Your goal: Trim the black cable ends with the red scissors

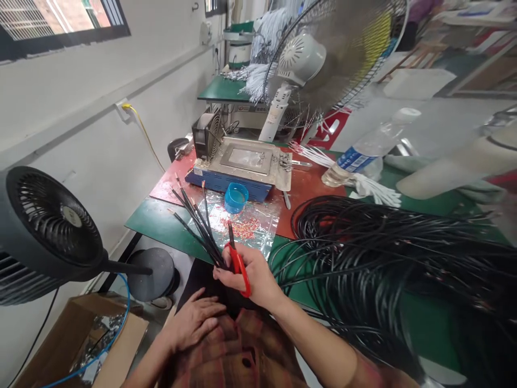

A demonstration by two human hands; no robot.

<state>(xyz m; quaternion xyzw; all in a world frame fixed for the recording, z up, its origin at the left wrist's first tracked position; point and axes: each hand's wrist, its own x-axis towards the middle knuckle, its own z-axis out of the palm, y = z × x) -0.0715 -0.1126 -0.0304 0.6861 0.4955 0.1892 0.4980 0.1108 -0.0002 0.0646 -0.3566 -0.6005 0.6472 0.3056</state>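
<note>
My right hand (250,272) is closed around a pair of red-handled scissors (241,272), their dark blades pointing away from me. The same hand grips a small bunch of black cables (198,221), whose stripped ends fan out to the upper left. My left hand (198,318) lies flat against my checked shirt and lap, fingers apart, with nothing in it. Just beyond the scissors, many tiny red and yellow bits (242,227) are scattered over a clear plastic bag (266,229). A blue round tub (236,198) stands at the bag's far side.
A large coil of black cable (363,242) covers the right of the green table. Behind the tub sits a blue-sided hot-plate-like machine (230,180). A bottle (355,156) stands back right. Fans flank the table: a grey one (52,215) left, a larger one (302,56) behind.
</note>
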